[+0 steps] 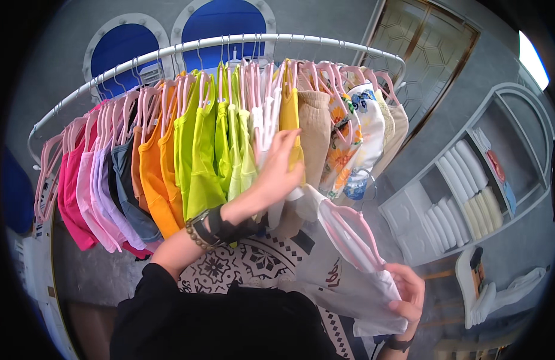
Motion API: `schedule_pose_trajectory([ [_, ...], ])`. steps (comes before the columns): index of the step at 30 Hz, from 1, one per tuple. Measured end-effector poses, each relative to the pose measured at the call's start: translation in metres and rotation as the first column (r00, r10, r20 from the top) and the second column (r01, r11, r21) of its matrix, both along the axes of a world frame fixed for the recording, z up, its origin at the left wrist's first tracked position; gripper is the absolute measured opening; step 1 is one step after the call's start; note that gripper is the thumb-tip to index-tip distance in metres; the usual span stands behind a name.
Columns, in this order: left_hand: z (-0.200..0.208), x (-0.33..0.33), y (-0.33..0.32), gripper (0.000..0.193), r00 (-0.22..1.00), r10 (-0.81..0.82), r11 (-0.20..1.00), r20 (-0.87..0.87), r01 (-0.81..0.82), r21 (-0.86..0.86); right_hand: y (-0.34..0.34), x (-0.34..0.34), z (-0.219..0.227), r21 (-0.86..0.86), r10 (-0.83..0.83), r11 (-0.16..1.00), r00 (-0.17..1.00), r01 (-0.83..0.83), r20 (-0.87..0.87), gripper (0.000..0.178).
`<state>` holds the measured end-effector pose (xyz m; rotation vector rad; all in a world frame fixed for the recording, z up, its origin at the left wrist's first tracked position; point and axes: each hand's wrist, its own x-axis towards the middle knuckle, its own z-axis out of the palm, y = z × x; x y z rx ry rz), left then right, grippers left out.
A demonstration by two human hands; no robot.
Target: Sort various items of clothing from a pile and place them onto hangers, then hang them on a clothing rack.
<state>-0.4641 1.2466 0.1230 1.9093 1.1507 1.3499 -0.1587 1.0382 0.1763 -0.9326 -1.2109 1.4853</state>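
My left hand reaches up to the hanging clothes, its fingers stretched out against a yellow garment. White garments hang just left of it. With my right hand closed on its edge, a white top is held off the rail at lower right. The top is on a pink hanger, lies tilted and has a small dark print. Its upper left end passes close below my left hand; whether they touch I cannot tell.
A curved white rail carries several garments on pink hangers, from pink through orange and lime green to floral. White shelves with folded clothes stand at right. A patterned rug lies below.
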Motion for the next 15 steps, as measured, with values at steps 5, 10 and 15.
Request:
schedule_pose_trajectory([
  [5,-0.017,-0.014,0.011,0.068,0.973,0.230,0.973,-0.037,-0.228,0.039,0.044,0.010,0.005,0.021,0.175,0.984,0.984,-0.174,-0.038,0.072],
  [10,-0.015,0.010,0.050,0.057,0.952,-0.271,0.929,0.143,0.298,-0.222,0.078,0.000,0.013,-0.045,0.317,0.947,0.948,-0.318,-0.025,0.072],
  [15,0.002,0.024,0.037,0.058,0.976,-0.207,0.959,0.060,0.215,-0.186,0.103,-0.003,0.010,-0.035,0.283,0.958,0.959,-0.283,-0.015,0.070],
])
